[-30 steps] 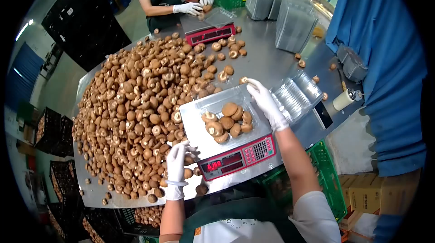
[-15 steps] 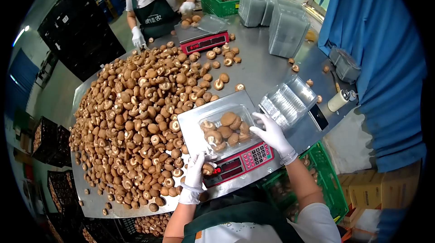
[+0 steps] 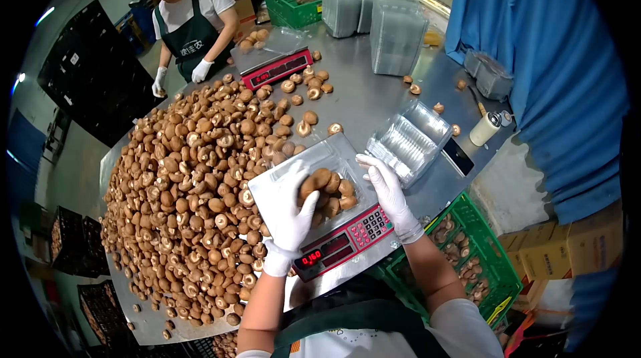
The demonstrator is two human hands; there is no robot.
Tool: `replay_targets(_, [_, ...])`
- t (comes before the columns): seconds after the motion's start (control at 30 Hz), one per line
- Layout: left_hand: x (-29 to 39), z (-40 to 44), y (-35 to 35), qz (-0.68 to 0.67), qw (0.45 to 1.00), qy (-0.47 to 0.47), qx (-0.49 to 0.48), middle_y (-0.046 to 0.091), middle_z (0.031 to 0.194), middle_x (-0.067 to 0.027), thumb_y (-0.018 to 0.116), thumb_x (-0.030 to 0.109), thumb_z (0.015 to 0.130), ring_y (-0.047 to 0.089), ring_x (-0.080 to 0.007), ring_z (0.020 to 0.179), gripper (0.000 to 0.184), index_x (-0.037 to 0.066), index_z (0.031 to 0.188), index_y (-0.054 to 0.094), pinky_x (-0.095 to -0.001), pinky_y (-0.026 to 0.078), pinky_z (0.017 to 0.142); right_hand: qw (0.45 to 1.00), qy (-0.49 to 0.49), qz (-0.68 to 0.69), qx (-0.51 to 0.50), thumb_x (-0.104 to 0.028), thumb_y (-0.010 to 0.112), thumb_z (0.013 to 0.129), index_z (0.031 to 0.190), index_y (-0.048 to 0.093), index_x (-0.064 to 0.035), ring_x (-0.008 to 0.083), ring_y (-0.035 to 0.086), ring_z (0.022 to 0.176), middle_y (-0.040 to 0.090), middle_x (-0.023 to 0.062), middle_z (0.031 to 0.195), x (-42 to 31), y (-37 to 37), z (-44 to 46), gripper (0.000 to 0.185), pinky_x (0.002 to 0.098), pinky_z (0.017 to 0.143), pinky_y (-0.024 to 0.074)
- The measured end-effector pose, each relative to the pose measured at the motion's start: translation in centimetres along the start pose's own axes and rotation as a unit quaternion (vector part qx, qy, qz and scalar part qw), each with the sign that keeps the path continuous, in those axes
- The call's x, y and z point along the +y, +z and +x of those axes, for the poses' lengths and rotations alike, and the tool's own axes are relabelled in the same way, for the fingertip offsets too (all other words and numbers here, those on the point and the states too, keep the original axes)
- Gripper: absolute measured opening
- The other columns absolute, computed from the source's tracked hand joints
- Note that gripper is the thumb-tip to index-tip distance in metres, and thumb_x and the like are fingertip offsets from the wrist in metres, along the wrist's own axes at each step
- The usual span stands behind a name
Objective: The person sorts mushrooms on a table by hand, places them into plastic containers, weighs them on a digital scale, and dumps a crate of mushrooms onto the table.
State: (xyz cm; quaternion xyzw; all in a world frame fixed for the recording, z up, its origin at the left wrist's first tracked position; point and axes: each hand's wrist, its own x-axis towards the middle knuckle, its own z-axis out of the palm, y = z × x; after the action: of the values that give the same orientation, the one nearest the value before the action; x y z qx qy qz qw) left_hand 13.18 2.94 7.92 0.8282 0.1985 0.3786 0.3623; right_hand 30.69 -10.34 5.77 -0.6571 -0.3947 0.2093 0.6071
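On the steel platform of a red digital scale (image 3: 344,241), showing 0.160, sits a clear plastic tray (image 3: 327,152) holding several brown mushrooms (image 3: 347,189). My white-gloved left hand (image 3: 292,208) reaches over the tray's left side, thumb and fingers curved around a mushroom (image 3: 308,188). It covers the tray's near left corner. At the tray's right side is my right hand (image 3: 389,194), also gloved, with its fingers stretched out and nothing in it. A big heap of loose mushrooms (image 3: 187,204) lies just left of the scale.
Stacked clear trays (image 3: 414,141) lie right of the scale; taller stacks (image 3: 397,34) stand behind. A co-worker (image 3: 193,31) stands across the table by another red scale (image 3: 277,71). Green crates (image 3: 497,258) are at lower right and at the back (image 3: 294,4). A pale roller (image 3: 484,130) lies near the right edge.
My left hand has moved up from the scale's front, where it held a mushroom, to over the tray. My right hand stays beside the tray. The co-worker's hands have both come down by the heap.
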Motion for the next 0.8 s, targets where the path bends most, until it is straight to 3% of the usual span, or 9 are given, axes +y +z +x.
replay_targets(0.1, [0.6,0.6,0.1,-0.028,0.998,-0.026,-0.041,0.05,0.135,-0.0163,0.068,0.005,0.079,0.047,-0.03,0.126,0.045,0.003,0.123,0.057,-0.0371,0.036,0.105,0.999,-0.035,-0.03,0.022,-0.03,0.047,0.099,0.119,0.056,0.0004,0.0221,0.055,0.111,0.06,0.0133,0.116,-0.2,0.1,0.1,0.037,0.0318,0.098,0.0395])
replay_targets(0.2, [1.9,1.2,-0.3,0.055,0.991,0.062,-0.1,0.05,0.135,-0.0159,0.072,0.009,0.074,0.046,-0.0323,0.126,0.051,0.008,0.123,0.058,-0.0361,0.036,0.106,0.998,-0.038,-0.018,0.04,-0.026,0.047,0.099,0.117,0.058,0.0,0.022,0.055,0.11,0.061,0.0121,0.114,0.6,-0.1,0.3,0.034,0.0318,0.097,0.0395])
replay_targets(0.23, [0.6,1.0,0.7,0.057,0.98,0.079,-0.172,0.044,0.14,-0.0142,0.071,0.021,0.078,0.039,-0.0314,0.132,0.055,0.011,0.129,0.054,-0.0416,0.03,0.11,0.999,-0.023,0.005,0.04,-0.026,0.046,0.099,0.117,0.058,-0.0002,0.0216,0.055,0.111,0.061,0.0117,0.114,0.5,-0.2,0.4,0.033,0.0317,0.097,0.0395])
replay_targets(0.3, [-0.4,0.3,2.3,0.235,0.923,0.133,-0.276,0.04,0.144,-0.012,0.066,0.038,0.08,0.033,-0.0329,0.136,0.065,0.014,0.137,0.045,-0.0492,0.023,0.112,0.999,-0.024,0.013,0.036,-0.026,0.046,0.099,0.118,0.058,-0.0004,0.0212,0.055,0.111,0.061,0.0113,0.115,1.2,-0.1,0.7,0.033,0.0318,0.098,0.0395])
replay_targets(0.37, [-0.2,-0.3,2.3,0.215,0.925,0.123,-0.288,0.037,0.146,-0.0119,0.06,0.051,0.08,0.028,-0.037,0.137,0.074,0.017,0.142,0.038,-0.0549,0.017,0.112,0.999,-0.018,-0.025,0.012,-0.036,0.041,0.101,0.122,0.056,-0.0016,0.0174,0.052,0.116,0.058,0.0094,0.123,0.9,-0.1,0.9,0.043,0.0306,0.094,0.0432])
replay_targets(0.47, [2.1,-0.3,-1.6,0.162,0.962,0.067,-0.208,0.038,0.145,-0.0144,0.063,0.041,0.082,0.032,-0.0377,0.135,0.069,0.014,0.141,0.039,-0.0539,0.018,0.111,0.998,-0.039,-0.028,0.03,-0.031,0.045,0.1,0.119,0.058,-0.0012,0.0193,0.055,0.113,0.06,0.0107,0.119,0.5,0.1,1.2,0.038,0.0309,0.095,0.042])
replay_targets(0.6, [-0.5,-4.0,-6.5,0.007,0.994,-0.095,0.045,0.055,0.127,-0.0159,0.057,0.004,0.085,0.049,-0.0296,0.123,0.041,-0.001,0.125,0.053,-0.0392,0.036,0.105,0.996,-0.06,-0.045,0.044,-0.024,0.051,0.097,0.116,0.059,-0.001,0.0232,0.056,0.112,0.06,0.013,0.118,0.0,-0.2,2.4,0.031,0.0329,0.098,0.0407])
replay_targets(0.7, [-1.9,-6.9,-7.0,-0.122,0.954,-0.224,0.155,0.058,0.122,-0.0143,0.051,0.002,0.09,0.055,-0.024,0.114,0.033,-0.004,0.121,0.055,-0.0351,0.041,0.1,0.991,-0.077,-0.104,0.031,-0.024,0.054,0.095,0.119,0.057,-0.0037,0.0231,0.055,0.113,0.057,0.0123,0.123,0.3,0.9,3.7,0.032,0.0328,0.096,0.0422])
replay_targets(0.8, [-3.2,-8.8,-6.2,-0.033,0.973,-0.185,0.132,0.058,0.121,-0.0151,0.055,0.006,0.089,0.054,-0.0254,0.114,0.031,-0.003,0.118,0.057,-0.0362,0.04,0.1,0.97,-0.116,-0.191,-0.093,-0.03,0.066,0.085,0.123,0.056,-0.0087,0.031,0.042,0.127,0.048,0.0134,0.134,-1.8,2.3,4.2,0.045,0.0407,0.105,0.0347])
